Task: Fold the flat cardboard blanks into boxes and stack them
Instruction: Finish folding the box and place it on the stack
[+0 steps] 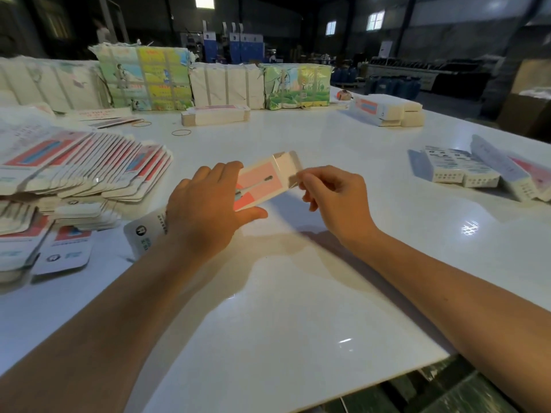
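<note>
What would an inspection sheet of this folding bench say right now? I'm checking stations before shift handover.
Surface: white glossy table, glare spots on the right.
Job's things: one pink-printed box half formed, held above the table; fanned pile of flat blanks at left; folded boxes lying at right.
Clutter: two rubber bands loose; strapped bundles of printed packs along the far edge.
Grippers: left hand grips the box body; right hand pinches its end flap.
Cables: nothing seen.
Surroundings: dim warehouse, blue machines far back, cardboard cartons at right.
</note>
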Action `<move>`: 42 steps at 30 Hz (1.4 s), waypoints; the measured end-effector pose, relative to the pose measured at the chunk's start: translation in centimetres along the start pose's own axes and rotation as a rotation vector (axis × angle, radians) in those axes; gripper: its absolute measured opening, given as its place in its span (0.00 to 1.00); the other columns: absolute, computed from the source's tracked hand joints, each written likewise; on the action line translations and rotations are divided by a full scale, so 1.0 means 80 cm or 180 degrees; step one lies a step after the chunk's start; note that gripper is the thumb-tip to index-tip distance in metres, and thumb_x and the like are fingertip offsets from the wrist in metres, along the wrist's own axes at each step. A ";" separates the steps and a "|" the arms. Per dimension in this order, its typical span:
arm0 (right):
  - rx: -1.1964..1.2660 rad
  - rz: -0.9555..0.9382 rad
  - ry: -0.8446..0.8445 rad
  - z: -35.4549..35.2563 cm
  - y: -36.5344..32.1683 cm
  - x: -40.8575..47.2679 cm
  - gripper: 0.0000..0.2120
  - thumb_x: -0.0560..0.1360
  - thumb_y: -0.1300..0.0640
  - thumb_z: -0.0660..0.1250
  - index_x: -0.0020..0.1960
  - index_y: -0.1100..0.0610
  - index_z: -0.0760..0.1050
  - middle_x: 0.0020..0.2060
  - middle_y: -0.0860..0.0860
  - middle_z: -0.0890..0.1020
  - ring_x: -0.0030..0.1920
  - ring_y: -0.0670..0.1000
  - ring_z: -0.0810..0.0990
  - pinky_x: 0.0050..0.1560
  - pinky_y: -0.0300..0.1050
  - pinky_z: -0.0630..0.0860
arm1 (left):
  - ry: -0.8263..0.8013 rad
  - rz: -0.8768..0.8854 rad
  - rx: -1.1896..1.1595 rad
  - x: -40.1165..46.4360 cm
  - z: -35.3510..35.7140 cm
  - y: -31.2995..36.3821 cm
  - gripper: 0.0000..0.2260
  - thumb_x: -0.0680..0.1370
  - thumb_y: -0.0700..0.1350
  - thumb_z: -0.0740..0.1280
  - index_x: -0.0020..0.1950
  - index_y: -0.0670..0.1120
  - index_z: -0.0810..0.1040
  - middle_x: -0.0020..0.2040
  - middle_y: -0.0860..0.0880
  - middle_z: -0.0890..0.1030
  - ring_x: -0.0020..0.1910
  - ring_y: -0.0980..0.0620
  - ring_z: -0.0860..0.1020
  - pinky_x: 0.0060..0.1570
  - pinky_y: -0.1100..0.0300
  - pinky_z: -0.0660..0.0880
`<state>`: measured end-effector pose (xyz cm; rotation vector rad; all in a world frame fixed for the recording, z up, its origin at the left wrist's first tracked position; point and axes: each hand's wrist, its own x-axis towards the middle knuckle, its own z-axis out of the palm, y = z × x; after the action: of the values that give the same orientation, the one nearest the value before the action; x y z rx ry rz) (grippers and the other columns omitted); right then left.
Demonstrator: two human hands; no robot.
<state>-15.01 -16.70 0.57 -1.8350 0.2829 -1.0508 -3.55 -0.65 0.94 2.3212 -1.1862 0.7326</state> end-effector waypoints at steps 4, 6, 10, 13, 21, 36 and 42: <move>0.0025 -0.0435 -0.0194 0.010 -0.007 -0.011 0.12 0.76 0.68 0.64 0.54 0.56 0.80 0.41 0.48 0.81 0.35 0.41 0.79 0.38 0.34 0.76 | 0.0130 -0.0036 -0.0090 -0.001 -0.003 0.004 0.31 0.68 0.63 0.68 0.64 0.46 0.71 0.56 0.47 0.77 0.53 0.43 0.74 0.45 0.51 0.69; -0.0094 -0.0546 -0.0218 0.016 -0.006 -0.015 0.14 0.76 0.69 0.64 0.58 0.59 0.79 0.43 0.50 0.80 0.37 0.43 0.79 0.40 0.36 0.78 | 0.0176 -0.0016 -0.0084 -0.001 -0.004 0.005 0.31 0.68 0.63 0.68 0.64 0.45 0.72 0.55 0.46 0.78 0.51 0.42 0.74 0.44 0.50 0.71; -0.0060 -0.0286 -0.0283 0.018 -0.007 -0.016 0.23 0.77 0.66 0.64 0.71 0.59 0.67 0.43 0.53 0.79 0.37 0.46 0.78 0.41 0.35 0.78 | 0.0154 0.0155 -0.0054 -0.003 -0.003 0.004 0.32 0.68 0.65 0.66 0.63 0.43 0.74 0.52 0.45 0.79 0.48 0.41 0.76 0.41 0.51 0.72; -0.0321 -0.0294 -0.0392 0.017 -0.009 -0.015 0.30 0.77 0.62 0.65 0.76 0.54 0.57 0.42 0.51 0.77 0.40 0.48 0.77 0.46 0.45 0.80 | 0.0212 0.0356 -0.0018 -0.005 -0.001 0.006 0.33 0.67 0.64 0.64 0.61 0.41 0.75 0.50 0.43 0.80 0.45 0.39 0.77 0.39 0.52 0.72; -0.0589 -0.0484 -0.0357 0.019 -0.014 -0.019 0.11 0.78 0.63 0.63 0.60 0.60 0.77 0.47 0.52 0.77 0.45 0.50 0.77 0.47 0.53 0.78 | 0.0271 0.0486 0.0031 -0.006 0.002 0.011 0.32 0.67 0.64 0.64 0.60 0.40 0.76 0.48 0.42 0.81 0.43 0.39 0.78 0.38 0.52 0.72; -0.1112 -0.0490 0.0150 0.009 -0.006 -0.002 0.34 0.72 0.52 0.73 0.73 0.52 0.62 0.65 0.53 0.66 0.62 0.48 0.65 0.60 0.36 0.66 | 0.0396 0.0277 0.0012 -0.007 0.003 0.016 0.30 0.67 0.60 0.72 0.58 0.39 0.76 0.47 0.42 0.81 0.43 0.38 0.78 0.38 0.51 0.72; 0.1656 0.1237 -0.1101 0.009 -0.008 0.005 0.11 0.76 0.67 0.64 0.57 0.62 0.74 0.49 0.58 0.81 0.48 0.56 0.82 0.49 0.50 0.81 | 0.0285 0.0477 -0.0033 -0.008 0.005 0.023 0.30 0.67 0.62 0.70 0.59 0.41 0.76 0.47 0.43 0.81 0.44 0.39 0.78 0.38 0.52 0.72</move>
<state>-14.38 -16.15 1.20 -1.3818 0.1315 -0.4662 -5.28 -1.45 0.45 2.1844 -1.3306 0.8709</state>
